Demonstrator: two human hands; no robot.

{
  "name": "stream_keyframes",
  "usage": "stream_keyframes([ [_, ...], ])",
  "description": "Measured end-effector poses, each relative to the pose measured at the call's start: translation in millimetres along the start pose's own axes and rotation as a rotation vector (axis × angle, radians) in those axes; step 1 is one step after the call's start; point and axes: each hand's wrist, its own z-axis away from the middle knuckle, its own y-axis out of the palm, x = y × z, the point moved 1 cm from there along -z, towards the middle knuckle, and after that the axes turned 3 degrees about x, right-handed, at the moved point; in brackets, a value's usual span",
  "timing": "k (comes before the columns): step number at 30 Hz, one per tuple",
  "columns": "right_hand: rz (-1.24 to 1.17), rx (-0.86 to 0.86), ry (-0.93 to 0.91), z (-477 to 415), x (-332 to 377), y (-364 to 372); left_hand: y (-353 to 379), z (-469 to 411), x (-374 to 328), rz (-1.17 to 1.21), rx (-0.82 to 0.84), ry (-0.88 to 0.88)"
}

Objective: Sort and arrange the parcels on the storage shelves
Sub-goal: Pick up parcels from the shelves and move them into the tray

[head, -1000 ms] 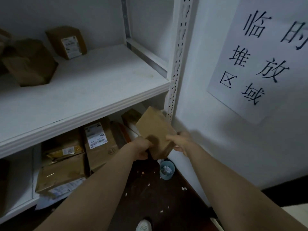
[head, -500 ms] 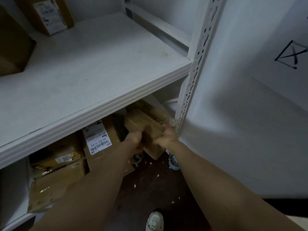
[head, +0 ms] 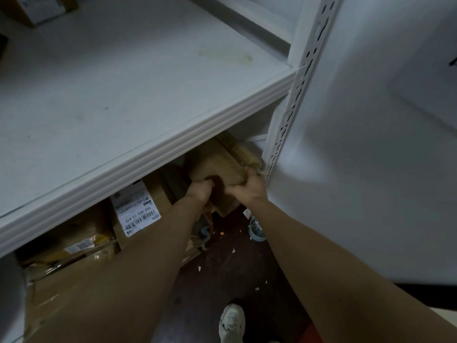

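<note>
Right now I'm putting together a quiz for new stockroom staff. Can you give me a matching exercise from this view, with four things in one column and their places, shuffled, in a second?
Things
1. plain brown parcel
2. parcel with the white barcode label
3. small blue cup
4. white shoe

Places
A. on the dark floor, beside the right forearm
B. at the bottom edge of the view, between the forearms
C. gripped by the left hand and the right hand
D. under the upper shelf, left of both hands

Pairs: 1-C, 2-D, 3-A, 4-B
</note>
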Motion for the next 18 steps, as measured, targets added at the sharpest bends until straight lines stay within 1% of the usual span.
stream_keyframes([
  [2, -0.210, -0.020, 0.017, 0.5, -0.7, -0.7, -9.0, -2.7, 1.2, 0.008, -0.079, -0.019],
  [4, -0.421, -0.023, 0.061, 2.1, 1.1, -4.0, -18.2, -4.2, 2.3, 0.073, -0.113, -0.038],
  [6, -0.520, 0.025, 0.130, 5.4, 4.9, -6.5, -23.9, 3.3, -0.1, 0.236, -0.079, -0.056],
  [8, -0.603, 0.062, 0.205, 11.1, 9.5, -7.8, -25.8, 13.2, -2.9, 0.373, -0.002, -0.074],
  [9, -0.643, 0.078, 0.241, 13.3, 10.9, -8.0, -25.7, 18.8, -3.3, 0.402, 0.043, -0.083],
  [12, -0.666, 0.133, 0.268, 18.4, 10.2, -9.9, -28.8, 32.4, -0.8, 0.459, 0.164, -0.097],
  [14, -0.669, 0.175, 0.298, 21.7, 6.9, -9.1, -32.7, 33.9, 2.7, 0.488, 0.160, -0.076],
  [16, -0.683, 0.189, 0.325, 29.5, 6.1, -5.0, -34.2, 34.3, 3.7, 0.492, 0.105, -0.062],
  [17, -0.652, 0.151, 0.297, 31.7, 6.4, -2.5, -32.8, 34.6, 1.3, 0.463, 0.061, -0.057],
  [18, -0.550, 0.098, 0.209, 33.3, 4.3, -1.1, -31.8, 33.8, 2.3, 0.418, -0.010, -0.067],
])
